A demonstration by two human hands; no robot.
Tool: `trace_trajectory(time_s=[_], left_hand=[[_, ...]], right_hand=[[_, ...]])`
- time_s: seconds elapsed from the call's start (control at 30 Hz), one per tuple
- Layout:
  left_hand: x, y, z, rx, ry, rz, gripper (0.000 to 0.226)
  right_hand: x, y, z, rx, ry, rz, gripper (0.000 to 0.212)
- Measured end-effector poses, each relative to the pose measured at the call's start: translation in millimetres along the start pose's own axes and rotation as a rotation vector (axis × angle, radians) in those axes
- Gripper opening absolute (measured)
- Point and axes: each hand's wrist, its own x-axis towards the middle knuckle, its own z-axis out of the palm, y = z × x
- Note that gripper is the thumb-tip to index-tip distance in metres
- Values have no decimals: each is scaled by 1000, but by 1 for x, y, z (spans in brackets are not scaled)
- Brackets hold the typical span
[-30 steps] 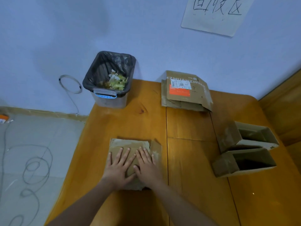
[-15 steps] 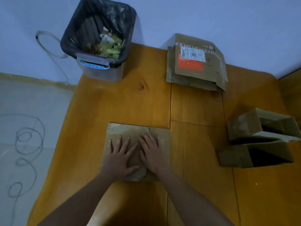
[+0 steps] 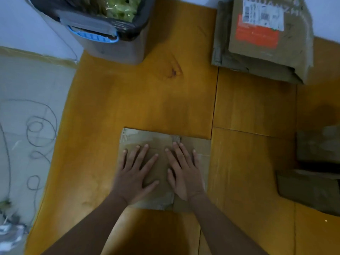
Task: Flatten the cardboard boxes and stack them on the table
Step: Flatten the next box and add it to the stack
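Note:
A flattened brown cardboard box point(image 3: 147, 138) lies on the orange wooden table point(image 3: 147, 100), near its front. My left hand point(image 3: 136, 173) and my right hand point(image 3: 184, 172) press flat on it side by side, fingers straight and spread. At the back right lies a stack of flattened boxes point(image 3: 265, 43), the top one with an orange and white label. Two unflattened boxes stand at the right edge, one farther point(image 3: 318, 144) and one nearer point(image 3: 309, 190), both partly cut off by the frame.
A grey bin point(image 3: 103, 34) with a black liner and green scraps stands at the table's back left corner. Left of the table is the floor with loose grey cable point(image 3: 36, 129). Bare tabletop lies between the pressed box and the stack.
The view has dipped and closed in on the table. My hands stay pressed on the box, which now lies flatter, its right flap down.

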Motion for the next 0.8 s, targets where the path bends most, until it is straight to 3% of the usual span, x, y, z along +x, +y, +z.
trace_trajectory(time_s=[0.27, 0.5, 0.8], left_hand=[[1, -1, 7, 39, 133, 23, 70], [1, 0, 5, 18, 128, 16, 70], [0, -1, 6, 4, 151, 12, 68]], right_hand=[[0, -1, -3, 10, 26, 1, 54], [-30, -8, 0, -33, 12, 187, 57], [-26, -7, 0, -97, -41, 208, 61]])
